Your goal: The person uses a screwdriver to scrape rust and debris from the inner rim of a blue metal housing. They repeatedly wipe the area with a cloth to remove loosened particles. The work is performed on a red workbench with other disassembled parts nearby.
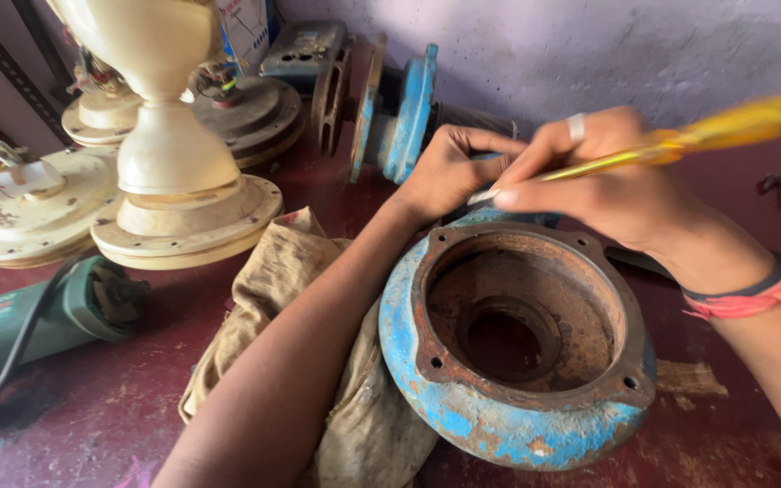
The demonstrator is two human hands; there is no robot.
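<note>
While your left hand (449, 172) steadies the far rim of the rusty blue cast housing (517, 348), your right hand (607, 176), fingers closed on a yellow-handled screwdriver (680, 140), works its tip just beside that rim. You seem mid-scrape; next calls for firm, angled pressure against rough, flaking metal.

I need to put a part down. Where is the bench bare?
Bare bench lies between the green grinder and the cloth, and right of the blue housing under the right hand. The back left is crowded with cream fan parts.
</note>
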